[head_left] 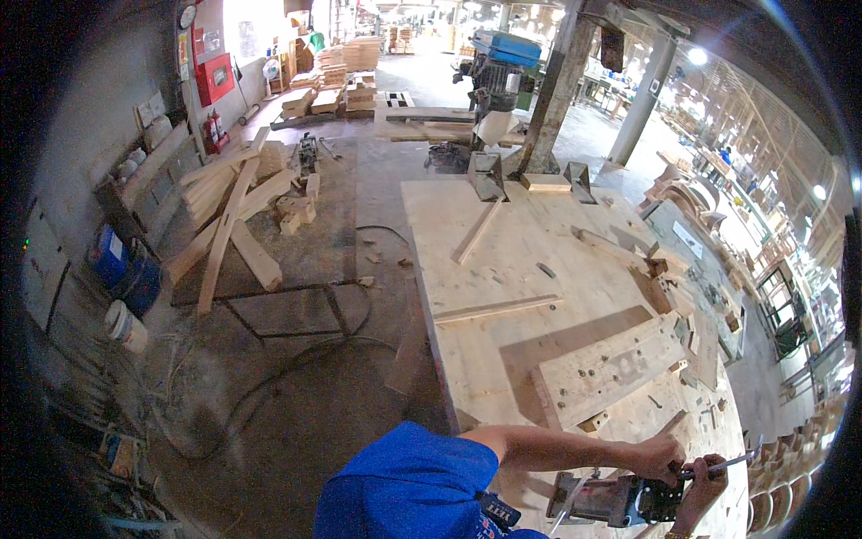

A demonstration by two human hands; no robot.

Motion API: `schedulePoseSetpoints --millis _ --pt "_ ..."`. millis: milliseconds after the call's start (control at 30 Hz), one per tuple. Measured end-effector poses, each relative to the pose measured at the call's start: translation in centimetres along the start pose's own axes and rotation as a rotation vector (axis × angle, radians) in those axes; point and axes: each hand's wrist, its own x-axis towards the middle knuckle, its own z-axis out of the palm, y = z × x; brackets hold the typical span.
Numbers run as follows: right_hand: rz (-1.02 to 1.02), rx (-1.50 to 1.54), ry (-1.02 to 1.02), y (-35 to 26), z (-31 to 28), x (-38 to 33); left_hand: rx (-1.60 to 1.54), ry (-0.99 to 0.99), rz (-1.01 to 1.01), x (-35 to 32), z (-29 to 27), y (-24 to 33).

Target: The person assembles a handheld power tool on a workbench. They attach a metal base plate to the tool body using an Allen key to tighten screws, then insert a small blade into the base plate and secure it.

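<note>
A power tool [603, 499] with a grey cylindrical body and a dark end lies on its side on the pale wooden tabletop [476, 377], at the lower right. My left hand [660, 456] reaches across from the left, its fingers closed beside the tool's dark end. What they grip is hidden. My right hand [704, 492] comes up from the lower edge, closed around a slim metal rod-like tool [732, 462] that points right. Both hands nearly touch. Just beyond them lies a thick wooden board [611, 370] with several dark holes.
Wooden strips [496, 310] and offcuts [664, 269] lie about the tabletop. A machine with a blue top [505, 47] stands beyond it, beside a post [557, 90]. Stacked timber [224, 198] is at the left, with a blue drum [139, 278] and a white bucket [126, 325] by the wall.
</note>
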Motion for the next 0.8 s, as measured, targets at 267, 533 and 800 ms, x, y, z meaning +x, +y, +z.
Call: schedulePoseSetpoints --millis 267,533,800 --pt "-0.01 -0.112 -0.162 -3.2 1.6 -0.2 -0.078 -0.086 0.019 0.0 -0.3 -1.7" --pt "-0.021 -0.055 -0.009 -0.9 0.0 0.0 -0.097 0.142 0.042 -0.1 0.8 -1.0" --pt "0.009 -0.008 -0.093 -1.4 -0.7 -1.0 -0.211 -0.013 -0.021 0.0 -0.2 -0.7"
